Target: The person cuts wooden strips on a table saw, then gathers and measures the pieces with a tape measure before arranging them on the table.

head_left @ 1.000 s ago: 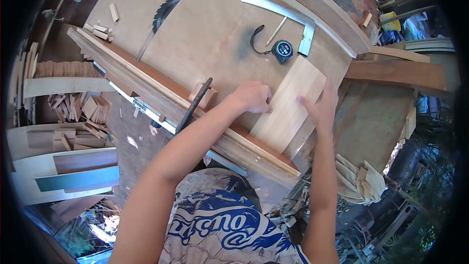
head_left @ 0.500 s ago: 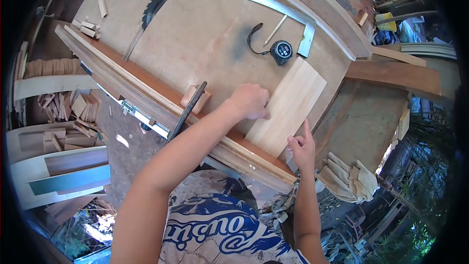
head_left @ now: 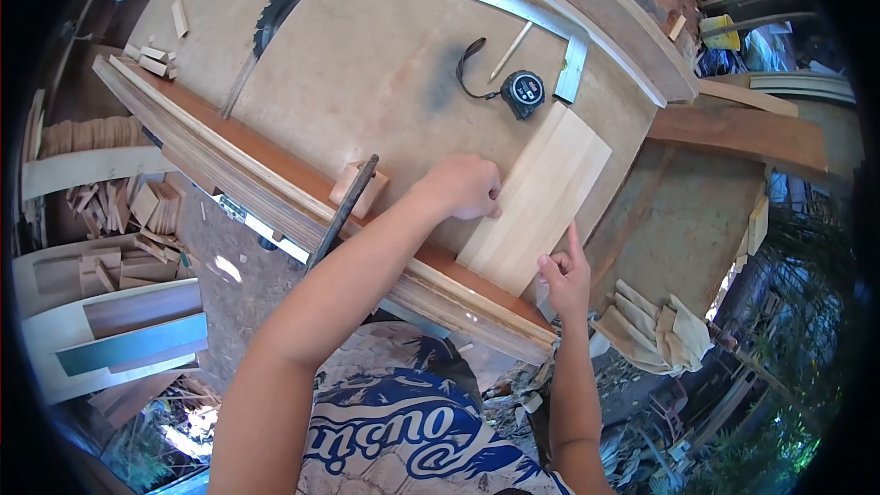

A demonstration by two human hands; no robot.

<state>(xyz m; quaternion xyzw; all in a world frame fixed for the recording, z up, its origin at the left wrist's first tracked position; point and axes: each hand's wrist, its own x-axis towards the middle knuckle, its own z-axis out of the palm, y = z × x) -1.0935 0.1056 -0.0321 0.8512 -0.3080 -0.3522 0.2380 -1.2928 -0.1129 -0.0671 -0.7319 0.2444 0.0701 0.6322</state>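
Observation:
A pale wooden board (head_left: 541,197) lies flat at a slant on the worktable, its near end over the brown strip along the table's front edge. My left hand (head_left: 466,186) rests at the board's left side, fingers curled in, with thumb and knuckles against that edge; the inside of the fist is hidden. On the opposite side is my right hand (head_left: 566,277), its index finger stretched along the board's right edge, thumb apart and the other fingers bent. Beyond the board's far end sit a black tape measure (head_left: 523,94), a pencil (head_left: 511,50) and a metal try square (head_left: 518,9).
A circular saw blade (head_left: 275,18) sticks up through the worktable (head_left: 367,64) at the far left. Near my left forearm stand a dark bar (head_left: 344,211) and a small wood block (head_left: 358,189). A long wooden fence (head_left: 623,18) borders the far right. Offcuts (head_left: 151,60) lie at the left corner.
The view has shifted slightly, so the table things appear a little further left and up. Both hands keep their places at the board's edges.

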